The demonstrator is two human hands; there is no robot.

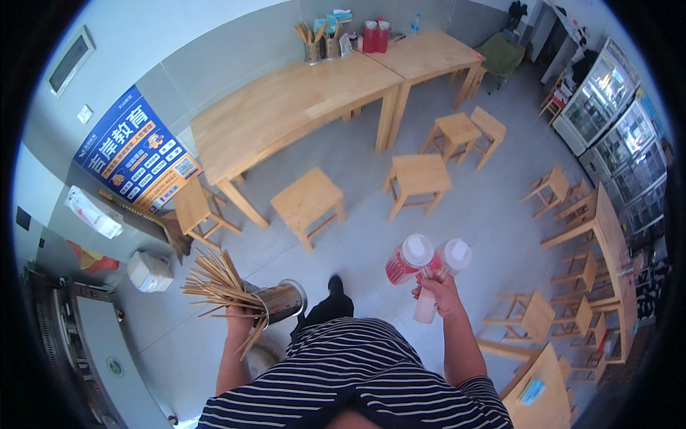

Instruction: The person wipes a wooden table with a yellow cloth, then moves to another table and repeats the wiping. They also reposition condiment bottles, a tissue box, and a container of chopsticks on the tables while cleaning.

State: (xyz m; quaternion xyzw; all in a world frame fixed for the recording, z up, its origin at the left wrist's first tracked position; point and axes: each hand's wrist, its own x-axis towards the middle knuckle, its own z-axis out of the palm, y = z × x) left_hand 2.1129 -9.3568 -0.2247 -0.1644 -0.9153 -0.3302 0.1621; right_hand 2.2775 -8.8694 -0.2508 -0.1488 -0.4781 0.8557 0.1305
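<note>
My left hand (238, 317), partly hidden under chopsticks, grips a perforated metal chopstick holder (282, 302) tilted on its side. A thick bundle of wooden chopsticks (217, 281) fans out to the left; part of a second metal holder seems to show behind it. In my right hand (440, 292) are two clear pitchers: a left pitcher (410, 258) and a right pitcher (453, 256), both with white lids and red-pink colouring. A smaller pale pink bottle (425, 307) hangs below the same hand's fingers. Both hands are held above the grey floor, in front of my striped shirt.
Ahead, a long wooden table (300, 96) against the wall bears more chopstick holders (313, 52) and red pitchers (376, 37). Wooden stools (308, 198) stand before it. Glass-door refrigerators (600, 102) and another table (611, 241) line the right; a grey-topped counter (110, 348) is at left.
</note>
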